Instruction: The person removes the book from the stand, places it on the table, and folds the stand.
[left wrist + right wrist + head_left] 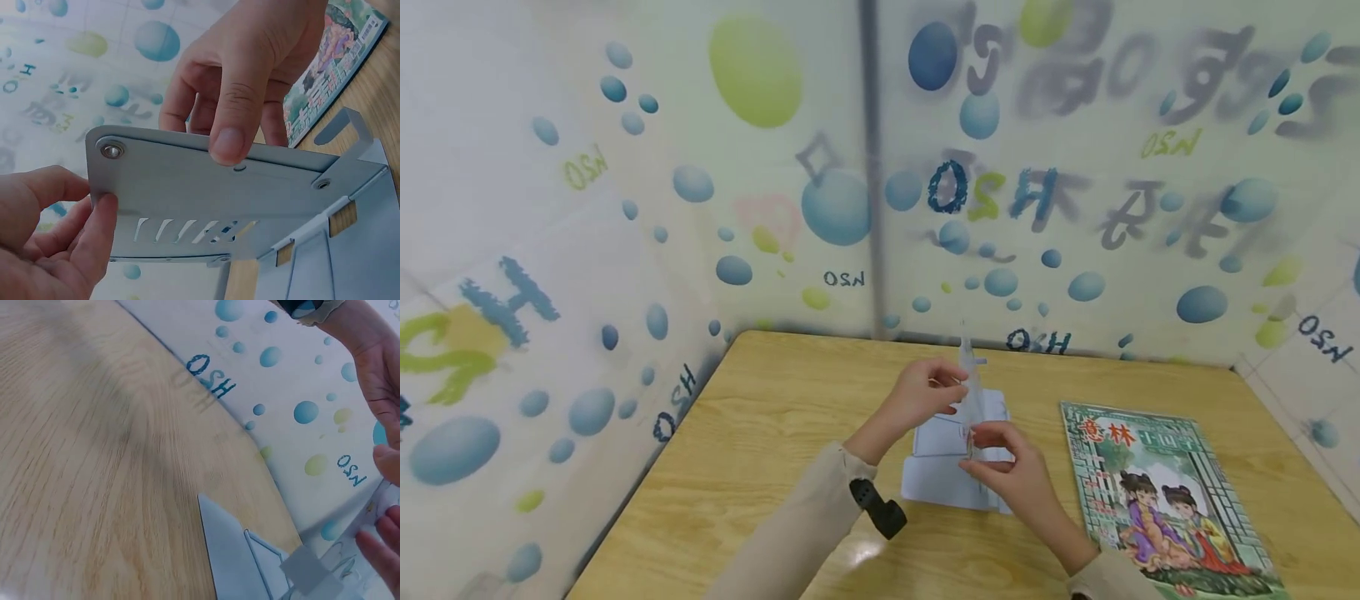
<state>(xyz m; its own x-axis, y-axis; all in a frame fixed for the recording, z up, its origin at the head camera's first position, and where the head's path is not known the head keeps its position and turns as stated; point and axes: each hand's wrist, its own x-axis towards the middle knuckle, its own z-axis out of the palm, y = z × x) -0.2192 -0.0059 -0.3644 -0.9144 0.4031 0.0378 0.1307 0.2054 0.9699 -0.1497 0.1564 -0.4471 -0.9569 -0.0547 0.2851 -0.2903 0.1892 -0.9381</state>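
A pale blue-grey metal book stand (943, 483) stands on the table, its base flat and one slotted panel (169, 194) raised. My left hand (921, 392) pinches the raised panel's edge at its far upper part. Lower and closer to me, my right hand (1011, 467) holds the same panel between thumb and fingers. In the left wrist view, the right thumb (228, 140) lies across the panel's rim, and a bent hook arm (356, 137) juts from a riveted corner. The right wrist view catches only part of the base (234, 550); the right hand is out of that view.
A magazine (1172, 500) with a colourful illustrated cover lies on the wooden table (760, 417), right of the book stand. Pale curtains (775, 208) printed with bubbles and lettering hang behind the table and along its sides.
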